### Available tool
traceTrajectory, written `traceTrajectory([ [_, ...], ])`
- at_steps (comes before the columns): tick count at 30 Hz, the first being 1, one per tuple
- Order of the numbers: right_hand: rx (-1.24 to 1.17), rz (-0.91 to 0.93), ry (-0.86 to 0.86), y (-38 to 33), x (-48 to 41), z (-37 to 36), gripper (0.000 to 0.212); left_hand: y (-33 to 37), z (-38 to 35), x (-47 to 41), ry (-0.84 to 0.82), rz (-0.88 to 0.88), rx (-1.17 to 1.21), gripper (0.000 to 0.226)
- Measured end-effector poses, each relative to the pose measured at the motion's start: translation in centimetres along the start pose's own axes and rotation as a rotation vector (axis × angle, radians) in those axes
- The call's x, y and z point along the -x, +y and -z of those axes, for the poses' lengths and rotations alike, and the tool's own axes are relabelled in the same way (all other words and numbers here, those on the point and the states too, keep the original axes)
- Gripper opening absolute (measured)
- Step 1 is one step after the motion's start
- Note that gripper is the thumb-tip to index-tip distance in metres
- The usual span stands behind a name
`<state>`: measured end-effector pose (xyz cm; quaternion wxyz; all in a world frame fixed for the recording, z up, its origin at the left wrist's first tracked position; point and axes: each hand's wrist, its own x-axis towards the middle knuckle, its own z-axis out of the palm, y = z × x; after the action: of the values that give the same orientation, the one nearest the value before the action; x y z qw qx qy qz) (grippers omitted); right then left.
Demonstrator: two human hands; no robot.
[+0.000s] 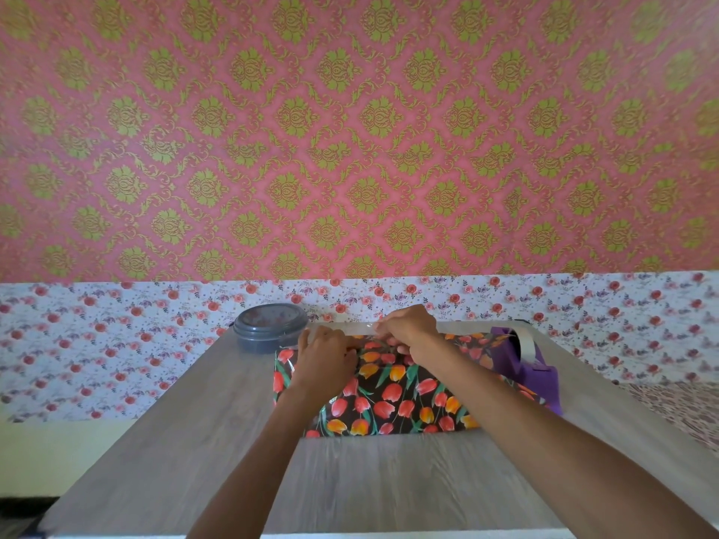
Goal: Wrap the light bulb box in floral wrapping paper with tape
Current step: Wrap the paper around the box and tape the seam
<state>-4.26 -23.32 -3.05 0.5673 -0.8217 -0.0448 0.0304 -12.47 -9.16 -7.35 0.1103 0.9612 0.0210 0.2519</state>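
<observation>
now left hand (pixel 323 363) and right hand (pixel 408 330) each pinch one tape strip (pixel 342 328) over one floral-wrapped box (pixel 393 398).

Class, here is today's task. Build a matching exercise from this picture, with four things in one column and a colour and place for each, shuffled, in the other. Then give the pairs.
Things
1. container
2. dispenser
3. paper
4. tape strip

Descriptions
a. clear, along the paper's far edge
b. purple, right of the paper
c. grey and round, far left of the paper
d. dark with red and orange tulips, in the middle

Pairs: 1-c, 2-b, 3-d, 4-a
</observation>
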Motion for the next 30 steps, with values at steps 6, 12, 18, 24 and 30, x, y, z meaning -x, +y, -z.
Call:
traceTrajectory([
  [6,0.066,-0.028,-0.048,0.0,0.2,-0.1,0.014,-0.2,-0.4,-0.1,0.023,0.004,0.021,0.035],
  [12,0.127,-0.017,-0.065,0.0,-0.1,-0.7,0.026,-0.6,-1.0,-0.3,0.048,0.017,0.083,0.029],
  [18,0.276,-0.044,-0.001,0.0,-1.0,-1.5,0.008,-0.7,-1.2,-0.3,0.028,0.092,0.157,0.028],
  [24,0.338,-0.093,-0.025,-0.5,-1.3,-1.4,0.017,-0.8,-1.4,-0.4,0.037,0.085,0.151,0.023],
  [30,0.448,-0.093,-0.061,-1.1,-1.6,-1.6,0.026,-0.6,-1.3,-0.2,0.033,0.078,0.134,0.023],
])
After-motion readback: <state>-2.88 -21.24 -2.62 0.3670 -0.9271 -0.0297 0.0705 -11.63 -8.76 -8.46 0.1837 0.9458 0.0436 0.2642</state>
